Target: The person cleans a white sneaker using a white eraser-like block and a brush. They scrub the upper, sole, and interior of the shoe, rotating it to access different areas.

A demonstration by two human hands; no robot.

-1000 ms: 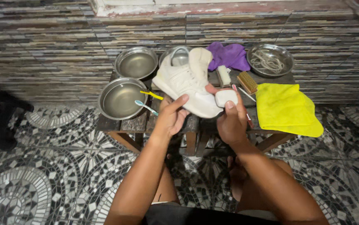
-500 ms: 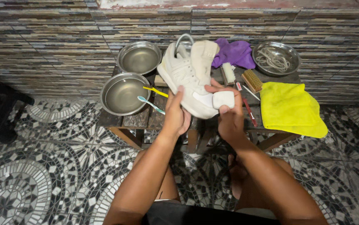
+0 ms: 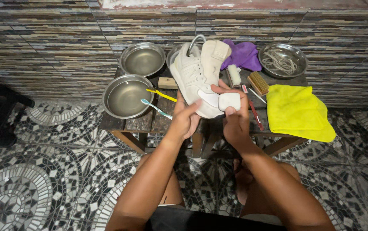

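Left grip (image 3: 186, 121) clasping white lace-less sneaker (image 3: 192, 79) by its heel | right grip (image 3: 235, 119) pinching white rectangular sponge block (image 3: 229, 102) against sneaker's side | sneaker tilting above dark wooden desk (image 3: 139, 122), beside round steel bowl (image 3: 126, 96)

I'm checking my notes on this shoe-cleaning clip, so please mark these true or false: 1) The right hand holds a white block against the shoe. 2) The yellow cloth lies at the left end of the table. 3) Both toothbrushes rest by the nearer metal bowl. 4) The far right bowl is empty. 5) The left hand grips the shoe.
1) True: the right hand presses a white block to the white shoe.
2) False: the yellow cloth lies at the right end of the table.
3) True: the yellow toothbrush and teal toothbrush lie at the nearer bowl.
4) False: the far right bowl holds pale laces.
5) True: the left hand grips it from the side.
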